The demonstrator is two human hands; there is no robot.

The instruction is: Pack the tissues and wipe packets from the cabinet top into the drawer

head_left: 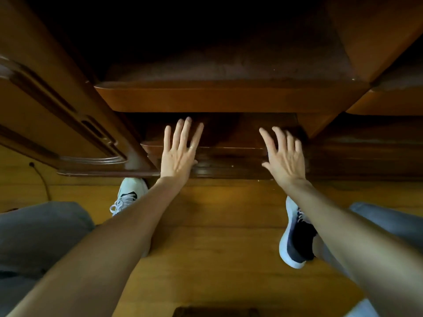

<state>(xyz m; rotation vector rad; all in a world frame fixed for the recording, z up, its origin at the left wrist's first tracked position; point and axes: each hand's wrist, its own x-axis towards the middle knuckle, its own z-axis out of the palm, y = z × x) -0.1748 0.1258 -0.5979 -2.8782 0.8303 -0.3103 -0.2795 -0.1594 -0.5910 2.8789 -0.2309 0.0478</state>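
The wooden cabinet is viewed from above, with its bare top [229, 65] at the far side and the drawer front [229, 156] below it, nearer the floor. The left hand [178, 154] is laid flat against the left part of the drawer front, fingers spread apart and extended, nothing being held. The right hand [283, 156] is placed likewise on the right part, fingers splayed and empty; its outline is slightly blurred. The two palms are set well apart, presumably so that the push is shared evenly and the drawer is kept from skewing in its runners. The drawer appears nearly or fully shut, its front lying close under the overhanging top edge [229, 99]. No tissues or wipe packets are seen on the cabinet top; they are judged to be already inside the drawer, though its interior is hidden. An open cabinet door [57, 106] is seen at the left. Two shoes, the left shoe [130, 195] and the right shoe [297, 234], are planted on the wooden floor [217, 248] either side of the drawer, suggesting a braced stance. The closing step is judged to be the one in hand.
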